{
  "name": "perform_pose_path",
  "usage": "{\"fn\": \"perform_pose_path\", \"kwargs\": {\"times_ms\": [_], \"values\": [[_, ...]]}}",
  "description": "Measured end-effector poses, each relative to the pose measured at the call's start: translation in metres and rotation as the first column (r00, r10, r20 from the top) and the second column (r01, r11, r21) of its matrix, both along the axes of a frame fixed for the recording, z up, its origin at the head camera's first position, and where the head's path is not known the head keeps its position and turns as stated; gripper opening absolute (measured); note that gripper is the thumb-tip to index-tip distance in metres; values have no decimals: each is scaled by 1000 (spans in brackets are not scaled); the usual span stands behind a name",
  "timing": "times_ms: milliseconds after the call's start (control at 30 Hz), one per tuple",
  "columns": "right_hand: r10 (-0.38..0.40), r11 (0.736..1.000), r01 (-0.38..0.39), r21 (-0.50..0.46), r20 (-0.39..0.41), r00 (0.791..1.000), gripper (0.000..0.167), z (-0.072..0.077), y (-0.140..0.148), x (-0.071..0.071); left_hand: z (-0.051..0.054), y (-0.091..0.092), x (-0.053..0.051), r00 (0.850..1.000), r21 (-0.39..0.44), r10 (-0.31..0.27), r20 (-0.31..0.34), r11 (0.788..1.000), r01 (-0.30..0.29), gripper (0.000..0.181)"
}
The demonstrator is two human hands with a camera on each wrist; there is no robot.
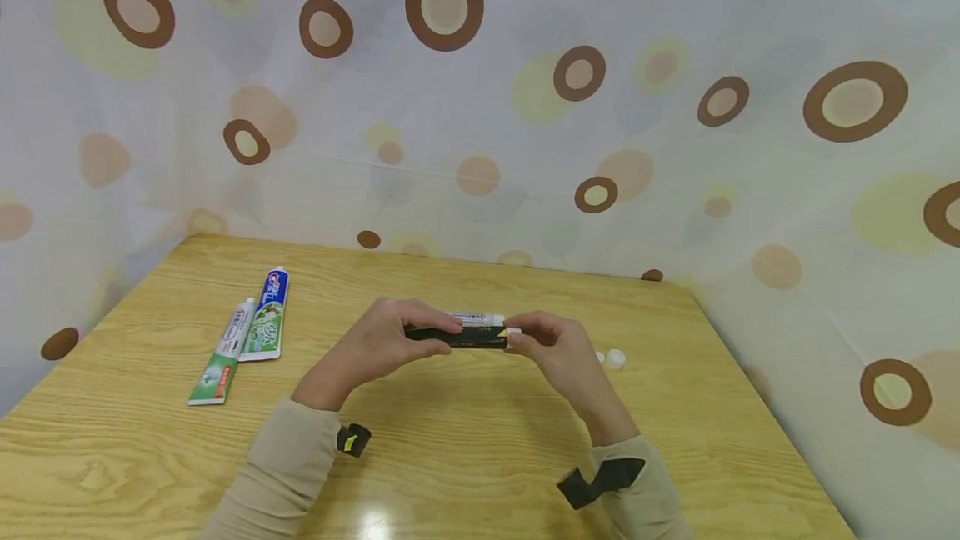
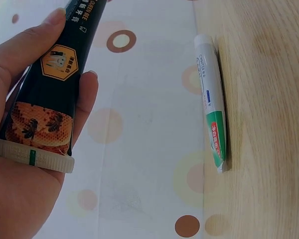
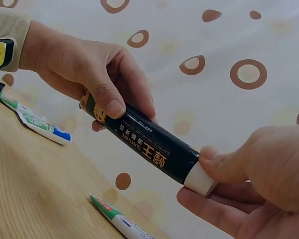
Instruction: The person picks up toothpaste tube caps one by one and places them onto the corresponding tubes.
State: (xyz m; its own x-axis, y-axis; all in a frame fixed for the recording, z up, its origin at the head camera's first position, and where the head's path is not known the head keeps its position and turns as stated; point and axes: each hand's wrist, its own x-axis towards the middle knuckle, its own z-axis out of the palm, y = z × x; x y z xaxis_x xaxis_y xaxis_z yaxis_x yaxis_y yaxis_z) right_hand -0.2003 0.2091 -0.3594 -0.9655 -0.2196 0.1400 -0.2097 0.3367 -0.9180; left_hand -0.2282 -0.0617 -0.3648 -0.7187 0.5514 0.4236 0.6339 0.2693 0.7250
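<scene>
A black toothpaste tube point(image 1: 483, 338) with a honeycomb-and-bee print point(image 2: 37, 124) is held above the table between both hands. The left hand point(image 1: 378, 340) grips its body near the flat crimped end, thumb on one face and fingers on the other. At the opposite end, the right hand point(image 1: 558, 352) pinches the white cap point(image 3: 199, 179) between thumb and fingers; the cap sits on the tube. Beyond the hands, a white-and-green toothpaste tube point(image 2: 212, 99) lies on the table, partly hidden in the head view by the black tube.
Two more toothpaste tubes lie at the table's left: a green-and-white one point(image 1: 225, 352) overlapping a blue-and-green one point(image 1: 268, 315). Small white caps point(image 1: 616, 358) rest right of the right hand, one partly covered by it. A spotted sheet point(image 1: 480, 107) rises behind the wooden table point(image 1: 450, 457).
</scene>
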Motion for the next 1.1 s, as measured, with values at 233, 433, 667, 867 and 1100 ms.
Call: {"fn": "perform_pose_path", "kwargs": {"times_ms": [233,433,667,867,1100], "values": [[-35,999,35,-25,25,999,24,-2,-1,-2,1,1,1,998,-42,-11,-59,999,9,25],[-28,998,30,-53,39,999,26,-5,0,-4,-1,1,-1,997,-36,-7,-74,999,5,25],[-31,998,34,-59,48,998,26,-5,2,-4,-2,1,-1,996,-42,-9,-92,999,5,25],[-45,997,48,-55,53,998,23,-5,2,-4,-1,0,0,996,-45,-5,-88,999,1,25],[-81,996,82,-34,39,996,23,-6,-1,-6,-1,1,0,993,-58,-4,-117,998,-3,26]]}}
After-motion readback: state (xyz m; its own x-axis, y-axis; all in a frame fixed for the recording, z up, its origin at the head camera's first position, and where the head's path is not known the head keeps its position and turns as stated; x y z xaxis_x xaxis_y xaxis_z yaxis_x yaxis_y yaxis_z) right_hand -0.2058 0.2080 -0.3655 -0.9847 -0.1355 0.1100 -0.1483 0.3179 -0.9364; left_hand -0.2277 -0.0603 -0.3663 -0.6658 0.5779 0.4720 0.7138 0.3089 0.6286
